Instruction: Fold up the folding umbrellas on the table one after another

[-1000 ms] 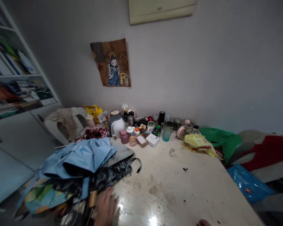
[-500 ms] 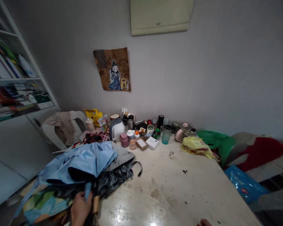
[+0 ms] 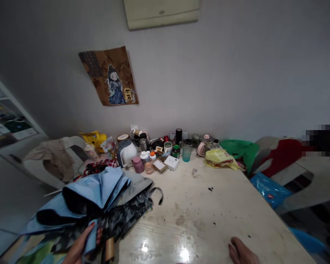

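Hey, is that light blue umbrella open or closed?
Closed, but not wrapped: the light blue umbrella shows loose, bunched folds, its handle in the left hand.

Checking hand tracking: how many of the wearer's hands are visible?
2: left hand around the blue handle, right hand at bottom, right of centre. Neither fully in frame.

The cream tabletop (image 3: 198,209) bore stains (image 3: 180,220) and dark scraps (image 3: 210,189). A camouflage umbrella (image 3: 130,216) lay toward its left; along the back stood a white-and-grey electric kettle (image 3: 128,153), a pink jar (image 3: 138,165), a white box (image 3: 171,162) and a teal-tinted pitcher (image 3: 186,156), with a yellow plastic bag (image 3: 218,158) to their right.
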Demonstrator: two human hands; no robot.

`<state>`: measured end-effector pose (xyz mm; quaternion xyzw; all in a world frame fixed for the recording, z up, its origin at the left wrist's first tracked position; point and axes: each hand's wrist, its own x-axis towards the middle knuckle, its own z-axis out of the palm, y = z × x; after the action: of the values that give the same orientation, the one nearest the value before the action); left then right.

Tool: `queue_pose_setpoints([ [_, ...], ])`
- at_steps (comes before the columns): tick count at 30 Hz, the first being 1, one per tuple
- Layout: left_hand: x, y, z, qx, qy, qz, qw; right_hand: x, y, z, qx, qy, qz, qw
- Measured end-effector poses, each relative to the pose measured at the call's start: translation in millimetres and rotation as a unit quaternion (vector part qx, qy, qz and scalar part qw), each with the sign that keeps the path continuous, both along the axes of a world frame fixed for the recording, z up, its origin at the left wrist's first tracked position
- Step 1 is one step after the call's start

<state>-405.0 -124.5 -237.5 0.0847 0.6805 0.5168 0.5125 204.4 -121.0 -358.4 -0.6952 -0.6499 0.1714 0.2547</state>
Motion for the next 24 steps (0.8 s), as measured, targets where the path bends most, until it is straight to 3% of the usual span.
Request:
queue_pose_setpoints([
  [3,13.6,3.5,8.9,0.021,-0.031,0.04,0.998,3.8,-0.7,-8.2,0.021,-0.014,0.011,1.0],
  [6,28.4,6.3,18.6,0.047,0.049,0.041,0.997,4.5,-1.8,-9.9,0.045,-0.025,0.018,0.999],
  [9,52.2,5.8,44.9,0.075,0.111,0.022,0.991,2.5,-3.0,-6.0,0.061,-0.019,0.021,0.998],
  [13,118.2,4.7,94.8,0.14,0.084,-0.068,0.984,0.7,-4.1,-4.3,0.039,-0.005,0.011,0.999],
  [16,189.8,9.4,116.2,0.206,0.009,-0.172,0.963,0.4,-0.2,-0.6,-0.005,0.011,-0.021,1.0],
  [19,258.8,20.4,121.0,0.246,-0.094,-0.271,0.926,-4.9,11.8,24.9,-0.025,0.076,-0.009,0.997],
  [24,329.9,42.3,129.1,0.217,-0.253,-0.345,0.877,-29.1,39.0,106.1,0.029,0.212,0.073,0.974],
])
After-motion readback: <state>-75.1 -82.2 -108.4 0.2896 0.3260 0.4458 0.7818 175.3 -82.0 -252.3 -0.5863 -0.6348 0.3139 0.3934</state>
